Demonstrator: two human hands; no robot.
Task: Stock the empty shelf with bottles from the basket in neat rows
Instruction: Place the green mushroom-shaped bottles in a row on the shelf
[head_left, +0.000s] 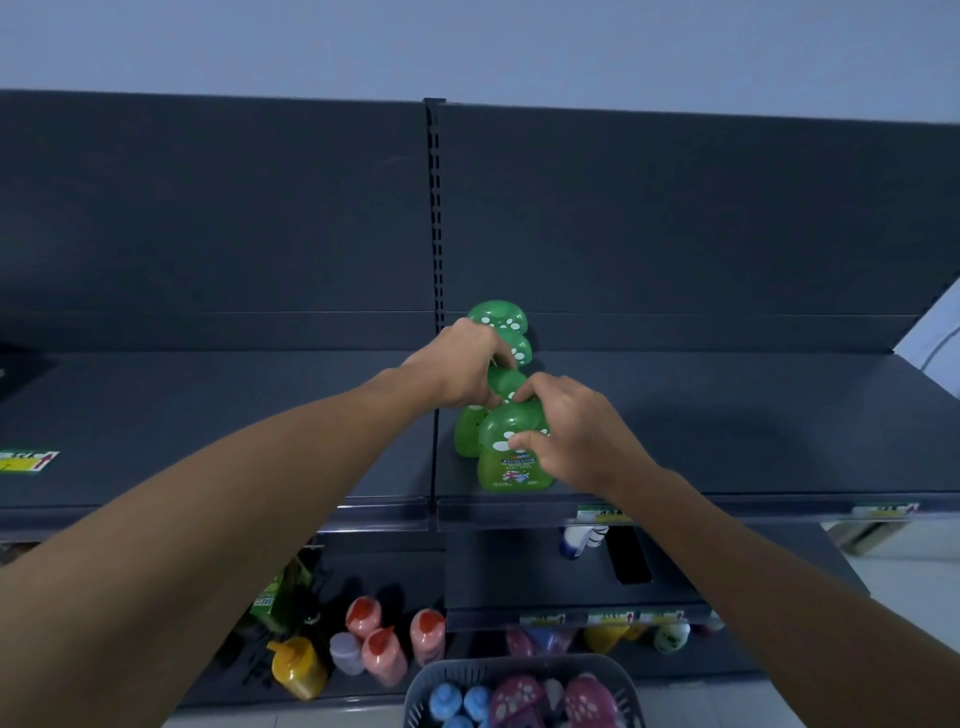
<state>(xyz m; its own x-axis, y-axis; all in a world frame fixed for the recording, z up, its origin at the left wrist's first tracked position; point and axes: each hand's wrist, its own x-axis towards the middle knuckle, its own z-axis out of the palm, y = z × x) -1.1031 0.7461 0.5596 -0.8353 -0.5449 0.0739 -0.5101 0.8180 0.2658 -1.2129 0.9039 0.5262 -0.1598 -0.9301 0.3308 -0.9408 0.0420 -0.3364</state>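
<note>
**Squaring up the green row**

Both hands work a single file of green bottles (496, 395) running from far to near on the shelf (727, 415), just right of the upright. The left hand (457, 369) has its fingers closed around a middle bottle; the right hand (576, 431) grips the nearest bottle (511, 457) by its cap. Nudge each cap into line, labels forward. More bottles wait in the basket (519, 670) below.

I can't read any text from here. The front green bottle (511, 457) carries a printed label, but its lettering is blurred. The shelf-edge price tags (28, 461) are illegible too.
</note>
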